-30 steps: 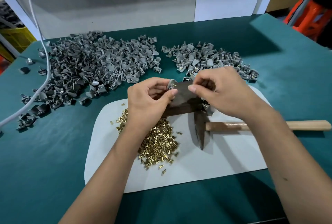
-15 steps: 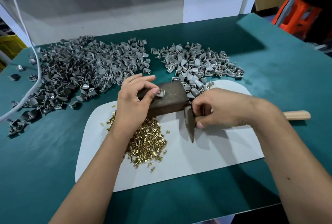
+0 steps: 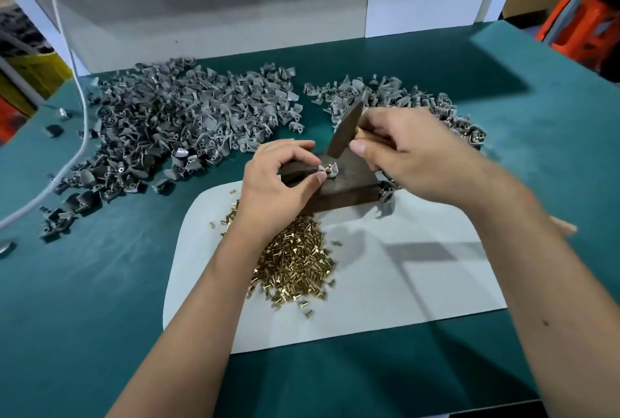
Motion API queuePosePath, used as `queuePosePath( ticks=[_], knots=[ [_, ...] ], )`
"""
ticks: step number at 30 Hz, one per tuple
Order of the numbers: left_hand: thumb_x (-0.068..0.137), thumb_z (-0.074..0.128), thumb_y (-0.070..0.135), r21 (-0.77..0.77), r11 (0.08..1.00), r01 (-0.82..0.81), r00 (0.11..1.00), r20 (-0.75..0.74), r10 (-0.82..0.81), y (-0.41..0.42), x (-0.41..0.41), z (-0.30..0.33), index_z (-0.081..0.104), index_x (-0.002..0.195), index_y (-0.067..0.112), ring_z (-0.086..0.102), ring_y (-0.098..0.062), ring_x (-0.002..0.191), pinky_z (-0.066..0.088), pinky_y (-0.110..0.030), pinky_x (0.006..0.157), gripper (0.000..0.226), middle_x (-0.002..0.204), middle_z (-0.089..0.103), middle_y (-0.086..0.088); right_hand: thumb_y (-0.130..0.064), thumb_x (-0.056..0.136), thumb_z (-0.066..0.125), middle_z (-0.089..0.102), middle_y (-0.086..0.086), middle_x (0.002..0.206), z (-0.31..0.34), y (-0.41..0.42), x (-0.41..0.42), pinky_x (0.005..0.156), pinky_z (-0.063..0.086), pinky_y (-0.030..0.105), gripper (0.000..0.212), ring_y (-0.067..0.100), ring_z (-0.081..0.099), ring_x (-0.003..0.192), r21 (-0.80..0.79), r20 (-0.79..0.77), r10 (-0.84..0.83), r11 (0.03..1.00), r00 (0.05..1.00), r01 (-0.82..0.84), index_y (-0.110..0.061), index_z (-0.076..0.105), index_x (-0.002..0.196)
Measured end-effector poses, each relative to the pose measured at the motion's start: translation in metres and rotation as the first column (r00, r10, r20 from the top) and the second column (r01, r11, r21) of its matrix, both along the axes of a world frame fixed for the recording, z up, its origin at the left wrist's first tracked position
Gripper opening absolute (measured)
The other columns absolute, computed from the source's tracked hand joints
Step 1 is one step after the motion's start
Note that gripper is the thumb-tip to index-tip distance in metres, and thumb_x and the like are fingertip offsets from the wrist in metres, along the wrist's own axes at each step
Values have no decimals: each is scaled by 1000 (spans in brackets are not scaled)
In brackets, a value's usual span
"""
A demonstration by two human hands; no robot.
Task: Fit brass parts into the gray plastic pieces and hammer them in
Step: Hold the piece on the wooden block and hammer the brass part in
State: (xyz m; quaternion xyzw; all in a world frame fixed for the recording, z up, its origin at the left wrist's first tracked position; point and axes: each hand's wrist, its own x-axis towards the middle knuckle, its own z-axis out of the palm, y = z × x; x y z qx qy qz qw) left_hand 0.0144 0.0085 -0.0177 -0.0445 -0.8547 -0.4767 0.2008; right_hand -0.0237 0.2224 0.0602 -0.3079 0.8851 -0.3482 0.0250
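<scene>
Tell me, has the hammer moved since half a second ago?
Yes. The hammer, gripped by the right hand, lay on the white mat beside the metal block; now it is raised above that block.

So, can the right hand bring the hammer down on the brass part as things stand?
Probably yes. The right hand holds the hammer raised just above the brass part, which stands exposed on the block. The left hand pinches the gray piece from the side, very close, so its fingertips are at risk.
</scene>
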Motion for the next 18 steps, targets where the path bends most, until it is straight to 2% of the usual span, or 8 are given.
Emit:
queuePosePath(
  ticks=[2, 6, 10, 13, 14, 15, 16, 18],
  knots=[
    [80, 84, 12, 12, 1000, 11, 1000, 2, -11, 1, -1, 1, 75, 85, 19, 59, -13, 120, 47, -46, 105, 12, 116, 73, 3, -27, 105, 54, 62, -7, 73, -5, -7, 2, 64, 40, 33, 26, 11, 59, 68, 66, -75, -29, 997, 997, 34, -26, 51, 79],
    [82, 83, 12, 41, 999, 16, 999, 38, -17, 3, -1, 1, 77, 81, 19, 61, -15, 120, 47, -47, 105, 9, 116, 73, 3, -31, 107, 48, 57, -6, 73, -9, -12, 1, 64, 40, 37, 32, 15, 56, 68, 161, -135, -60, 984, 989, 82, -29, 41, 76],
    [81, 83, 12, 83, 996, 28, 997, 73, -34, 0, -3, 1, 79, 81, 17, 63, -14, 118, 47, -47, 106, 7, 116, 73, 3, -39, 104, 45, 55, -10, 69, 1, -9, 0, 55, 36, 32, 21, 7, 52, 60, 46, -212, -78, 995, 974, 89, -28, 54, 88],
    [80, 84, 11, 119, 992, 33, 995, 89, -44, -1, -4, 1, 80, 81, 18, 65, -12, 115, 48, -45, 106, 7, 114, 74, 4, -40, 102, 43, 56, -15, 71, 2, -11, 3, 54, 36, 24, 26, 2, 52, 60, -19, -303, -143, 989, 942, 144, -22, 62, 107],
    [80, 84, 11, 131, 991, 34, 995, 91, -46, 0, -4, 1, 80, 81, 17, 66, -12, 115, 49, -45, 105, 8, 114, 74, 4, -39, 103, 45, 59, -13, 75, -2, -12, 5, 57, 43, 29, 24, 5, 55, 63, 33, -290, -143, 987, 946, 159, -22, 61, 107],
    [79, 85, 10, 138, 990, 30, 995, 91, -42, 0, -4, 1, 80, 81, 17, 66, -12, 114, 50, -44, 104, 8, 114, 74, 3, -37, 105, 46, 63, -5, 79, -7, -13, 7, 63, 49, 36, 22, 16, 60, 70, 115, -250, -135, 979, 959, 168, -21, 60, 105],
    [79, 86, 10, 139, 990, 25, 995, 89, -38, 1, -4, 1, 81, 81, 16, 67, -11, 114, 51, -44, 103, 8, 113, 75, 3, -36, 106, 46, 65, 2, 82, -11, -13, 9, 68, 52, 41, 20, 28, 61, 75, 195, -201, -134, 965, 970, 174, -21, 58, 101],
    [78, 86, 11, 129, 992, 15, 996, 88, -27, 1, -4, 1, 81, 81, 18, 67, -10, 113, 51, -43, 103, 9, 113, 75, 4, -38, 106, 46, 64, 6, 83, -9, -10, 6, 69, 51, 43, 19, 36, 61, 78, 292, -203, -145, 935, 968, 201, -24, 53, 94]
  ],
)
